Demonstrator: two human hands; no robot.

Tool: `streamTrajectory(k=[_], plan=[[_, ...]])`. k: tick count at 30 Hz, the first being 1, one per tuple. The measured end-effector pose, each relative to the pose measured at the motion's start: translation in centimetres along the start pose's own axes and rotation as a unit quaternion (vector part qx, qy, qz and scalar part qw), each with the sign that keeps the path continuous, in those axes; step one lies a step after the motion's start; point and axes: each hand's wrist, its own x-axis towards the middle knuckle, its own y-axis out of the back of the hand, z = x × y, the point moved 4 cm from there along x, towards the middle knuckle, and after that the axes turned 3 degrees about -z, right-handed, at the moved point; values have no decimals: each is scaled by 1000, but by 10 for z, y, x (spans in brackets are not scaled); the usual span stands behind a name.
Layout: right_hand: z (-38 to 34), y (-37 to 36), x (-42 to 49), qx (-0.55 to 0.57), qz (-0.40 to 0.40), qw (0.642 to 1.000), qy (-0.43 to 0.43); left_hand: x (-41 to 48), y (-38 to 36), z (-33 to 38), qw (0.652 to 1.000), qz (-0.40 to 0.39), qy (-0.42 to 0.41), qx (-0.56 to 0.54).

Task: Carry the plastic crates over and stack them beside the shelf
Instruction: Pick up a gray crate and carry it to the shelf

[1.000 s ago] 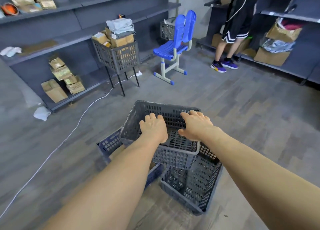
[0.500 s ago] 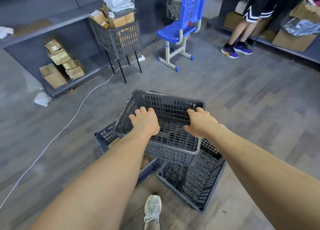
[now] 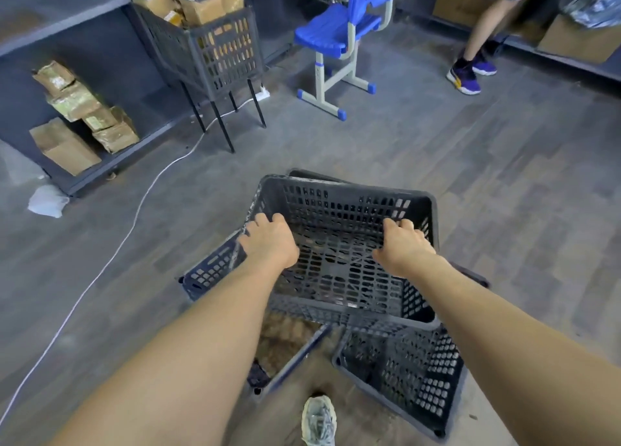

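Three plastic crates show clearly: the top grey crate (image 3: 346, 210), a blue crate (image 3: 211, 271) under its left side and a second grey crate (image 3: 403, 371) tilted on the floor at lower right. Two hands hold the top one: the left hand (image 3: 268, 240) curls over its left rim, the right hand (image 3: 403, 247) grips its right rim. One blue chair (image 3: 336, 32) and one legged basket of parcels (image 3: 208, 42) stand by the shelf (image 3: 84, 32). Since half a second ago the view has dipped, and the top crate sits squarer.
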Motion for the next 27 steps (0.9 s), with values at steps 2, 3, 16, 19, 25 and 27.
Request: streamTrajectory(k=[2,3,16,19,25,27], plan=[[0,-7,15,10,0,1000,-14,16,-5,-1,1000,-2,-1,2],[1,-11,22,13,-1,1000,-21,23,-9,-1,1000,-6,-1,2],[44,-46,103,-6,2,997,-76,91,-63,27,999,-49,7,8],[45,-50,120,-21,0,998,-60,97,-78,41,998,-63,-6,4],[33,-41,149,-70,4,997,-23,101,-97,47,991,-98,57,-72],[25,-36,158,-85,3,996,-3,100,-102,45,986,-109,85,-92]])
